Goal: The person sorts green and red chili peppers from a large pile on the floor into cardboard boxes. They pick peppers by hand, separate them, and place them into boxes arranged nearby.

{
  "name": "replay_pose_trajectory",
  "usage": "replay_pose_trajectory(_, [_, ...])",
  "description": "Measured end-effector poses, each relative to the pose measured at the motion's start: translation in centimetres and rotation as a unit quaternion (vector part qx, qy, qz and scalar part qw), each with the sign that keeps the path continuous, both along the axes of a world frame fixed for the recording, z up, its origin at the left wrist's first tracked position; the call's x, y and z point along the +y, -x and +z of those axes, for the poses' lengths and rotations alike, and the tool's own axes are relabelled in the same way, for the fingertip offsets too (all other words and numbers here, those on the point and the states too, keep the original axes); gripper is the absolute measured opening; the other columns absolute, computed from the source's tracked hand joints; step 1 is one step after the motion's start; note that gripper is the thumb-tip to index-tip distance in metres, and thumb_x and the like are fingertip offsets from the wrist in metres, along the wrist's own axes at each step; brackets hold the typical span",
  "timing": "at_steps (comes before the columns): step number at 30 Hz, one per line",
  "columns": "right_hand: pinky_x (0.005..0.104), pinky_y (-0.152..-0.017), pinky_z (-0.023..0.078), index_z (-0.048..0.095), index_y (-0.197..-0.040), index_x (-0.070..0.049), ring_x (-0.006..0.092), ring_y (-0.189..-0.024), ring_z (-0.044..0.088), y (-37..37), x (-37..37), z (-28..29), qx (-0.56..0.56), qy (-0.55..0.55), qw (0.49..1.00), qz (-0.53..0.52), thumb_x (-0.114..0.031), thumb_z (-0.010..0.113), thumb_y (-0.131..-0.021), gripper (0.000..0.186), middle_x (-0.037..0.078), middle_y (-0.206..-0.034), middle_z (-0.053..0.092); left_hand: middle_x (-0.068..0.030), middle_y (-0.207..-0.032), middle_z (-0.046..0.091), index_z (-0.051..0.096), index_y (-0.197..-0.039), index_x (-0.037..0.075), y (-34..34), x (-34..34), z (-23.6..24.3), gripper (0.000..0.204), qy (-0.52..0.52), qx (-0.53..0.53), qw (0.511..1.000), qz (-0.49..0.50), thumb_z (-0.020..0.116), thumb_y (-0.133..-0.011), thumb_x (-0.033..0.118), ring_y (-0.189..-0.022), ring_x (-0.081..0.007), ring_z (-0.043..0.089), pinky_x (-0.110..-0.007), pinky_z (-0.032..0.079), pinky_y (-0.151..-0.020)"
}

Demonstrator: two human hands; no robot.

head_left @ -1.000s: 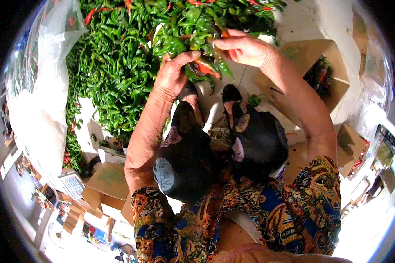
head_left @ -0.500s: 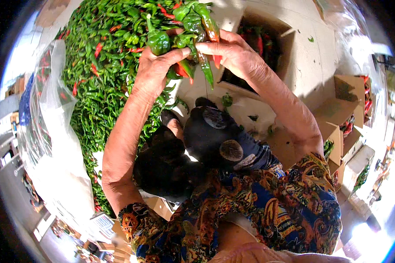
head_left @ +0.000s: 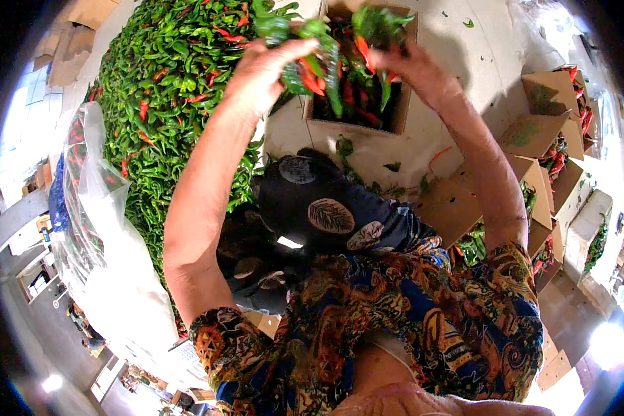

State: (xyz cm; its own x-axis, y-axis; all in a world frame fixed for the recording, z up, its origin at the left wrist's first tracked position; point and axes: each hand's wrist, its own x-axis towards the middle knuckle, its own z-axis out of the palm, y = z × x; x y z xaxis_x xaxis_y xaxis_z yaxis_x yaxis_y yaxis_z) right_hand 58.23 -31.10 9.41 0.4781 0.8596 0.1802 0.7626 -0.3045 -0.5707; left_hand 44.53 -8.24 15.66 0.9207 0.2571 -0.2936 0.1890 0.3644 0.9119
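Observation:
My left hand is closed around a bunch of green and red chili peppers, blurred a little by motion. Its thumb lies across the top of the bunch. My right hand, also blurred, grips more green and red chili peppers. Both bunches are above an open cardboard box that has dark and red chili peppers inside. The fingers of both hands are partly hidden behind the peppers.
A large heap of green chili peppers with scattered red ones lies to the left, bordered by clear plastic sheeting. Several cardboard boxes holding peppers stand at the right. Loose leaves and pepper bits lie on the pale floor.
My hands have moved apart, splitting the peppers between them. They have gone from beside the heap to over the box, which now appears farther left and higher in view.

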Motion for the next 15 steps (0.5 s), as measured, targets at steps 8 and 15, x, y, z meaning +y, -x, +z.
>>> replay_pose_trajectory(8, [0.0344,-0.075,0.051,0.055,-0.114,-0.003,0.0244,-0.087,0.066,3.5,-0.8,0.0,0.241,0.072,0.965,-0.075,-0.028,0.067,-0.083,0.041,0.017,-0.097,0.065,-0.0130,-0.110,0.061,0.051,-0.124,0.003,6.1,3.0,-1.4,0.055,-0.205,0.174,0.952,-0.143,0.067,-0.081,0.033,-0.100,-0.0200,0.059,-0.033,0.047,-0.087])
replay_pose_trajectory(15, [0.0304,-0.060,0.053,0.060,-0.105,-0.004,0.0184,-0.066,0.066,4.6,3.2,1.8,0.235,-0.018,0.972,-0.004,-0.022,0.068,-0.081,0.031,0.013,-0.084,0.067,-0.0079,-0.103,0.065,0.053,-0.122,0.005,16.9,9.9,-4.9,0.050,-0.203,0.235,0.951,-0.005,0.066,-0.082,0.031,-0.095,-0.0176,0.062,-0.029,0.048,-0.083])
